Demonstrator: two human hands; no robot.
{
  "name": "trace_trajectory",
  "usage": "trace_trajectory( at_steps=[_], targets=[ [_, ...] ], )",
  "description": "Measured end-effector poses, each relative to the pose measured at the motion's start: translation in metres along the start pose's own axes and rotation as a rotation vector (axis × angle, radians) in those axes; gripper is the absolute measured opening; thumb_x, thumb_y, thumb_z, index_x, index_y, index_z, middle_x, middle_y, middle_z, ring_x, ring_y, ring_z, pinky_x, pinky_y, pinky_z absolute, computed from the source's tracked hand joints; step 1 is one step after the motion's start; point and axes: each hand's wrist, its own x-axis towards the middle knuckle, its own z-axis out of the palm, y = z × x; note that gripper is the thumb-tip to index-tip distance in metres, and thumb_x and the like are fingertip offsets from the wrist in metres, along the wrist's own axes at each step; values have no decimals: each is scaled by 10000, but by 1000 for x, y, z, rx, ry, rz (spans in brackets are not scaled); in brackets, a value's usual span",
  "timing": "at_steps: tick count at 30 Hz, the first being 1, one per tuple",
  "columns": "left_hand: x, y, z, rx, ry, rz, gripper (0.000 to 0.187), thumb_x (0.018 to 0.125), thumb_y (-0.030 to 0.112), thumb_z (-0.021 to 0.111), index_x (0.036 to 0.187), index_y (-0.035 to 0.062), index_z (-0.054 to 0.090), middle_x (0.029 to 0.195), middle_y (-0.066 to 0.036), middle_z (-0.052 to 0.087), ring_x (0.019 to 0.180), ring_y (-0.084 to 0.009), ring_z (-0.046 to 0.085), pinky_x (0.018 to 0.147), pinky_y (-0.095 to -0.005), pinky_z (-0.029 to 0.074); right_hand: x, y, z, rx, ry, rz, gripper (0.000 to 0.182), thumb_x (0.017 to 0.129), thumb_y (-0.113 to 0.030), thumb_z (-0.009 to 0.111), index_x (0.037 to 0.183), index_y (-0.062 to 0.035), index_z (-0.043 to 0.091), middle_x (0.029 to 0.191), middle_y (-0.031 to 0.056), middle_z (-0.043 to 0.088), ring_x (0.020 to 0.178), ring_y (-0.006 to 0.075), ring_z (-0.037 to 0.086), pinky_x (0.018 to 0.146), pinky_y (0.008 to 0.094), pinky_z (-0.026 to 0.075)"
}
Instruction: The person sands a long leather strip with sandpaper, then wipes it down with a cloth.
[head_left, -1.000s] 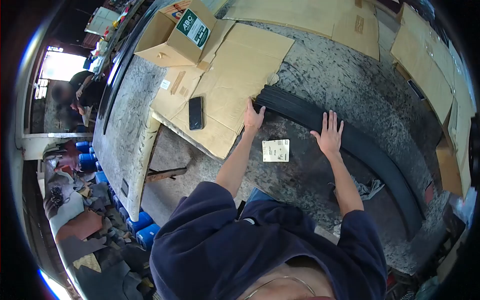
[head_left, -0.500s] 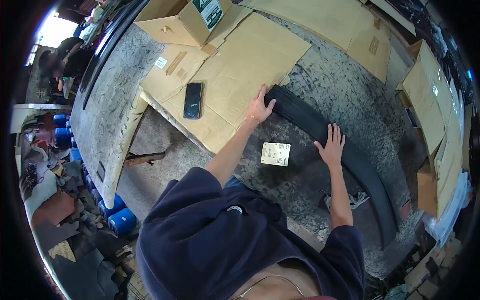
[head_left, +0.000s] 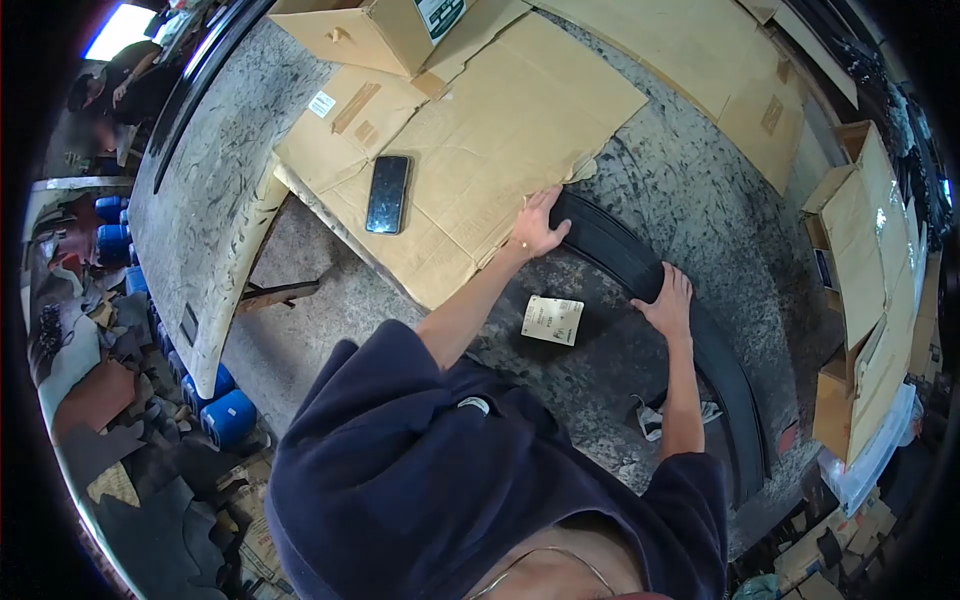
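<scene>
In the head view, the strips [head_left: 724, 362], black and long, are lying in a curve on the table [head_left: 700, 165], running from the cardboard [head_left: 530, 115] down toward the near right edge. The left hand [head_left: 541, 222] is touching their upper end, its fingers reaching past that end and its thumb lying near the corner; whether it is gripping cannot be told. The right hand [head_left: 668, 300] is resting palm down partway along them, fingers extended over the top and thumb pointing left, not clenching anything. The card [head_left: 552, 320], pale and printed, is lying between the forearms on the near side of the strips. The rag [head_left: 649, 420] is lying partly behind the right forearm. The phone [head_left: 389, 195] is resting on the cardboard, left of the left hand, and the box [head_left: 340, 38] is standing beyond it. At far right, the carton [head_left: 870, 260] is bordering the table. Blue drums [head_left: 229, 418] and scraps [head_left: 150, 530] are lying at lower left, and a co-worker [head_left: 128, 82] is appearing at upper left.
</scene>
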Motion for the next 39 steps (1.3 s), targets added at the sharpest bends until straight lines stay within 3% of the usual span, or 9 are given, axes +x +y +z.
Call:
trace_trajectory(
  at_steps=[4, 10, 17, 19, 31, 33, 35, 37, 39],
  targets=[
    [-27, -4, -8, 54, -59, 51, 851, 812, 280, 711, 1521, 20, 320, 1492, -242, 435, 1391, -413, 403, 1139, -454, 375, -2, 2, 0, 45, -16, -10, 1026, 616, -370, 912, 1425, -36, 376, 1383, 188, 458, 1312, 393, 417, 1142, 530, 283],
    [-2, -4, -3, 185, -93, 130, 844, 909, 402, 636, 1532, -17, 249, 1555, -254, 325, 1454, -416, 292, 1213, -481, 225, -15, -6, 4, 30, 5, -6, 1019, 655, -386, 879, 1455, -32, 355, 1412, 183, 445, 1334, 362, 407, 1165, 554, 246],
    [-9, 39, 3, 476, -114, 277, 783, 925, 453, 575, 1488, -39, 344, 1582, -221, 293, 1505, -385, 183, 1217, -529, 145, -14, -24, 35, -38, 241, -21, 1089, 776, -697, 647, 1528, 0, 280, 1601, 215, 254, 1502, 357, 215, 1180, 601, 191],
    [-12, 49, 26, 509, -137, 446, 745, 941, 502, 507, 1476, -4, 398, 1583, -175, 325, 1498, -337, 228, 1213, -515, 156, -8, -26, 46, -93, 299, -61, 1101, 783, -735, 604, 1523, 14, 285, 1597, 215, 265, 1494, 356, 237, 1180, 596, 199],
    [-4, 42, 48, 603, -99, 447, 714, 891, 494, 552, 1433, 37, 467, 1422, -146, 478, 1397, -309, 374, 1190, -541, 206, -9, -30, 47, -80, 336, -31, 1094, 723, -713, 678, 1481, 6, 354, 1521, 165, 386, 1438, 328, 326, 1171, 570, 230],
    [3, 40, 48, 625, -60, 491, 762, 875, 555, 566, 1421, 32, 473, 1393, -164, 482, 1374, -331, 388, 1192, -549, 195, -7, -26, 46, -78, 367, -49, 1080, 707, -690, 705, 1462, 8, 375, 1477, 158, 421, 1400, 326, 362, 1160, 566, 244],
    [10, 46, 28, 539, -252, 511, 880, 824, 665, 591, 1422, 30, 470, 1401, -190, 470, 1377, -346, 382, 1192, -562, 181, -6, -24, 40, -64, 378, -60, 1078, 696, -674, 722, 1456, 11, 381, 1465, 160, 429, 1391, 326, 368, 1158, 563, 244],
    [28, 37, 5, 578, -316, 680, 1116, 666, 810, 639, 1430, 17, 456, 1392, -235, 462, 1374, -388, 378, 1184, -575, 178, -10, -32, 40, -37, 375, -30, 1077, 686, -657, 739, 1450, 15, 386, 1453, 162, 436, 1381, 326, 375, 1157, 561, 245],
    [40, 25, -8, 489, -444, 733, 1207, 556, 773, 734, 1464, 37, 431, 1382, -224, 473, 1335, -391, 410, 1163, -558, 228, -13, -30, 27, 23, 327, -62, 1080, 676, -633, 753, 1447, 25, 381, 1433, 168, 444, 1377, 323, 374, 1161, 554, 237]
  ],
)
